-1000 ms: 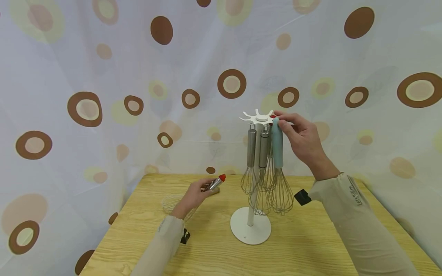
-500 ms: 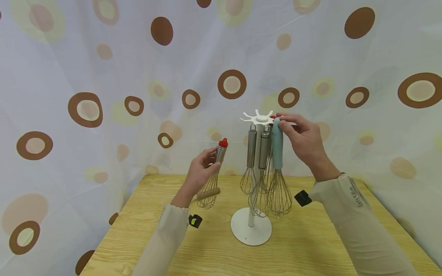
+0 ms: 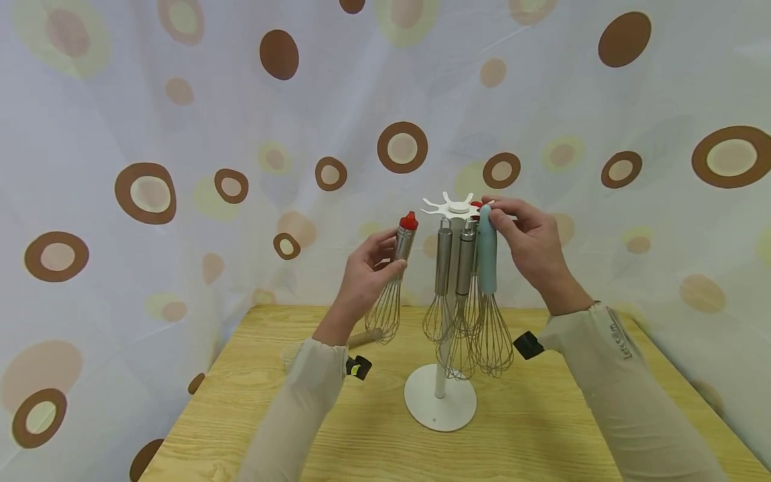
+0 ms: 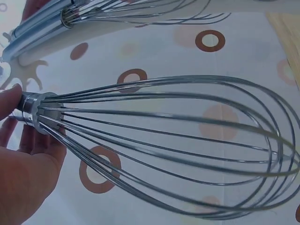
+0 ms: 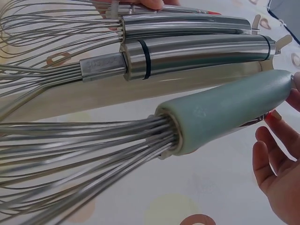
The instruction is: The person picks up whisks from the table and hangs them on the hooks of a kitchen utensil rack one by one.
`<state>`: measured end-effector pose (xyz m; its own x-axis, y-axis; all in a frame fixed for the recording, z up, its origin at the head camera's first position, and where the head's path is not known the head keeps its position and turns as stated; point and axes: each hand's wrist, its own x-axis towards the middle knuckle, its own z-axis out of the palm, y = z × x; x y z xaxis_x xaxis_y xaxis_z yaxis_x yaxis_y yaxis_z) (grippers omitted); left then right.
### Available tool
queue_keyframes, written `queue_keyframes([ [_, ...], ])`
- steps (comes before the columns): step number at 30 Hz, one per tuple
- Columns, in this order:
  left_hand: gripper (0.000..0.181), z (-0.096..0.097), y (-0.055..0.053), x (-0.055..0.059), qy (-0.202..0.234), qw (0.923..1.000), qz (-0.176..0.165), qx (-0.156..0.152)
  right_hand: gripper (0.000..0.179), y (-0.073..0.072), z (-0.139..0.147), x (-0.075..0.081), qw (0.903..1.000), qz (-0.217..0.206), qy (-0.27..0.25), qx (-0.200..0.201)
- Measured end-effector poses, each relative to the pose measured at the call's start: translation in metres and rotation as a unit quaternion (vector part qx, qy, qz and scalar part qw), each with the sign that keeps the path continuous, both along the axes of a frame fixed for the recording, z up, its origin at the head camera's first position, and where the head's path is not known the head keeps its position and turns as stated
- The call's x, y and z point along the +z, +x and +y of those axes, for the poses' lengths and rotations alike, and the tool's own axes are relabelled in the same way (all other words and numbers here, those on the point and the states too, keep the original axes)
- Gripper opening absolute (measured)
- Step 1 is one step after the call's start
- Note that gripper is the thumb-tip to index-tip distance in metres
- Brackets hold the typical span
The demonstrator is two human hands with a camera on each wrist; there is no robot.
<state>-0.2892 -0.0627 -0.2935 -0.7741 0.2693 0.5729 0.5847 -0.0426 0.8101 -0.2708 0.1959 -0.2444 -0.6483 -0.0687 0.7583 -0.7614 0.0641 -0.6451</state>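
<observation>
My left hand [image 3: 364,274] grips a metal whisk [image 3: 403,244] with a red end cap by its handle. It is held nearly upright to the left of the white whisk stand [image 3: 440,410]; in the left wrist view its wire loops [image 4: 159,112] spread rightward from the hand. At the stand's right side my right hand [image 3: 533,244] pinches the top end of a light blue-handled whisk [image 3: 487,258], thumb in front and fingers behind. Two silver-handled whisks [image 3: 443,261] hang beside it, and another whisk with a red end is mostly hidden behind.
A whisk with a wooden handle [image 3: 364,337] lies on the wooden table [image 3: 259,402] beneath my left forearm. Curved arms of the stand's top [image 3: 458,208] stick out to the left. A patterned curtain [image 3: 337,80] hangs behind the table.
My left hand has lifted the red-ended whisk from low over the table, turned it upright and carried it right toward the stand. My right hand stays almost still at the light blue whisk.
</observation>
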Motion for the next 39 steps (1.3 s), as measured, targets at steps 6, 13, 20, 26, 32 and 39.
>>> queue_keyframes([
  [6,0.049,0.009,-0.001,0.008,0.019,0.9998,0.010,-0.003,0.019,0.002,0.001,0.000,0.9999,0.000,0.011,-0.003],
  [13,0.048,0.012,-0.002,0.010,0.019,0.9998,0.011,-0.001,0.020,0.002,0.001,0.001,0.9998,-0.001,0.019,-0.008],
  [20,0.048,0.018,-0.002,0.013,-0.006,0.9996,0.025,-0.009,0.020,0.002,0.001,0.002,0.9998,0.001,0.017,-0.010],
  [26,0.049,0.023,-0.001,0.009,-0.005,0.9995,0.025,-0.019,0.023,0.001,0.002,0.001,0.9989,0.000,0.037,-0.027],
  [32,0.055,0.030,-0.001,0.003,-0.009,0.9990,0.021,-0.039,0.023,-0.003,0.006,0.000,0.9992,0.001,0.034,-0.021],
  [39,0.060,0.035,0.013,0.007,-0.028,0.9979,0.013,-0.057,0.023,-0.007,0.010,0.000,0.9994,-0.005,0.034,0.007],
])
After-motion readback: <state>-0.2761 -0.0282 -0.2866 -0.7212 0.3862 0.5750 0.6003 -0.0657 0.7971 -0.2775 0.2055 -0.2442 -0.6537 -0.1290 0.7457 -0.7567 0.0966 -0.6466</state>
